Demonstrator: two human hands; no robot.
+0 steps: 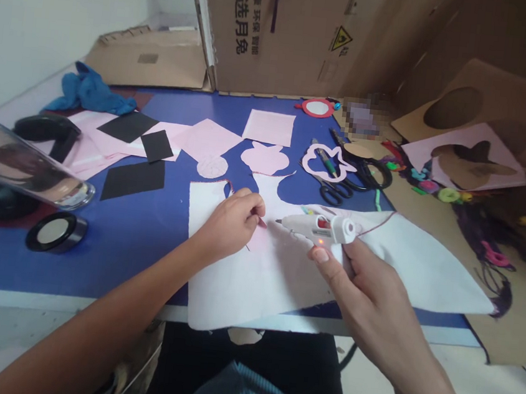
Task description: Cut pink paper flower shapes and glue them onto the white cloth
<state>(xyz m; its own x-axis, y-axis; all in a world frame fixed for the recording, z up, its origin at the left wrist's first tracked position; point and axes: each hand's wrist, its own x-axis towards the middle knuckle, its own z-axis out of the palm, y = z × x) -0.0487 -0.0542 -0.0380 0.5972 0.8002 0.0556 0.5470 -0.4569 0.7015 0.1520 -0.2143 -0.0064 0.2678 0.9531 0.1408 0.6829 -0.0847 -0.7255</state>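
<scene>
White fabric lies over the table's front part, with a pale pink patch near its middle. My left hand rests over the fabric, its fingers pinched on a small dark red piece. In my right hand is a white glue gun, its nozzle pointing left at the pinched piece, a short gap away. An orange light glows on the gun's side. Just behind the fabric sits a pink flower-like cutout, beside a round pale piece.
Scissors and a pink cutout frame lie behind the gun. Black paper pieces, a roll of tape and a clear bottle are at left. Cardboard with colourful trinkets stands right; a blue cloth is back left.
</scene>
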